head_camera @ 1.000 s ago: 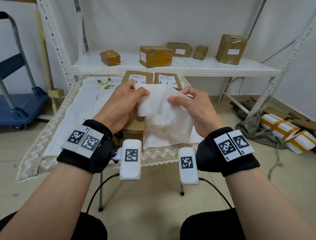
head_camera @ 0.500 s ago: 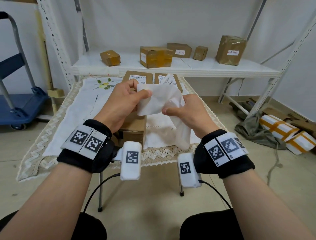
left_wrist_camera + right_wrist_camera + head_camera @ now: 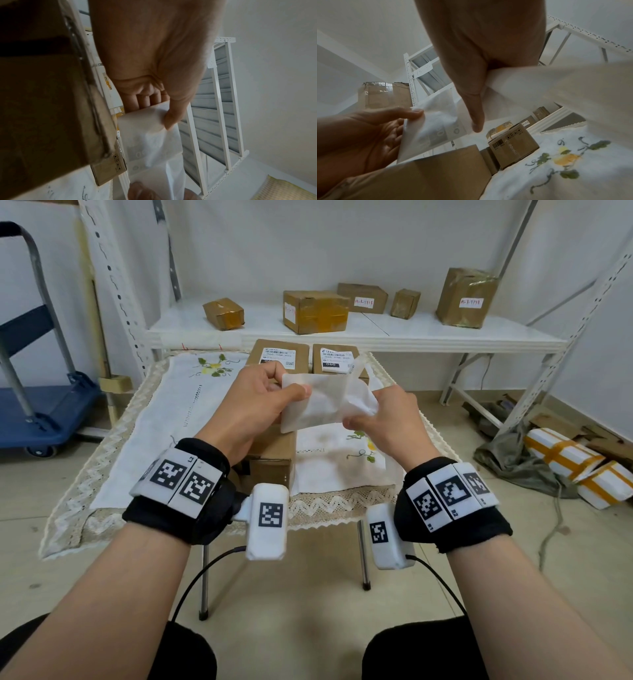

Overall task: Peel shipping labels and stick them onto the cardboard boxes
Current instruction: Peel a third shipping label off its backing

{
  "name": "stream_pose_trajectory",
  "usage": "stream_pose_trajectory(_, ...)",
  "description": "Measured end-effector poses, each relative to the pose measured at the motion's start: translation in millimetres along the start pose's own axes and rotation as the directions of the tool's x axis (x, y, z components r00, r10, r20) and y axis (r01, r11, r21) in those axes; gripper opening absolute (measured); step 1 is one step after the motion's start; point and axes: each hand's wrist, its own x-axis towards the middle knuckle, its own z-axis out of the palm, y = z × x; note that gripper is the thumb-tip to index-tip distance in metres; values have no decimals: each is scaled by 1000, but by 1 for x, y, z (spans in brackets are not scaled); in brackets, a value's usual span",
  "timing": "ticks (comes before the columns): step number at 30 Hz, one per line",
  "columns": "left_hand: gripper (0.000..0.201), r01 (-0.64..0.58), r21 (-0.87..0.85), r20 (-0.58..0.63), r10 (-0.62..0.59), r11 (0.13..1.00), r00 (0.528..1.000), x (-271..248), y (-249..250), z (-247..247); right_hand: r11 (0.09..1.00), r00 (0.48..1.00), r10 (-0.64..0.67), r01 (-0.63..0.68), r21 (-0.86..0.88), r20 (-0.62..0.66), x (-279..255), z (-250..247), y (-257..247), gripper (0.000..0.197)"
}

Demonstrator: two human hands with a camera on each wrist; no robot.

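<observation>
My left hand (image 3: 270,395) pinches the left edge of a white shipping label (image 3: 313,404) held above the table, its thumb on the near face. The label (image 3: 150,135) shows faint print through its back (image 3: 436,129). My right hand (image 3: 371,414) grips the crumpled translucent backing sheet (image 3: 358,392) at the label's right side, partly pulled away. Beneath my left hand stands a plain cardboard box (image 3: 274,453). Two labelled boxes, one (image 3: 278,356) beside the other (image 3: 337,359), lie at the table's far edge.
The small table (image 3: 144,440) carries an embroidered white cloth with lace trim. Behind it a white shelf (image 3: 394,332) holds several taped cardboard boxes. A blue trolley (image 3: 37,405) stands at the left. Wrapped white parcels (image 3: 575,463) and cloth lie on the floor at the right.
My right hand has drawn the backing sheet off the label and bunched it up, moving right and down. The left hand keeps its hold on the label in about the same place.
</observation>
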Motion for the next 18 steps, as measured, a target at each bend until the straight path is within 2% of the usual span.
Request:
stream_pose_trajectory(10,23,-6,12,7,6,1000,1000,-1,1,-2,999,999,31,-30,-30,27,0,-4,2,20)
stream_pose_trajectory(13,26,-18,21,-2,18,1000,1000,-1,0,-2,999,998,30,-29,-37,46,0,-6,2,25)
stream_pose_trajectory(15,23,-33,22,-4,33,999,999,-1,-1,-2,1000,998,30,-30,0,58,-2,-8,2,21)
stream_pose_trajectory(17,12,-32,-4,-11,32,999,999,-1,0,-1,996,997,26,-33,86,77,-5,-8,0,21)
stream_pose_trajectory(18,16,-22,-23,-17,21,999,1000,0,0,-2,991,996,13,-24,132,84,-6,-8,-1,22)
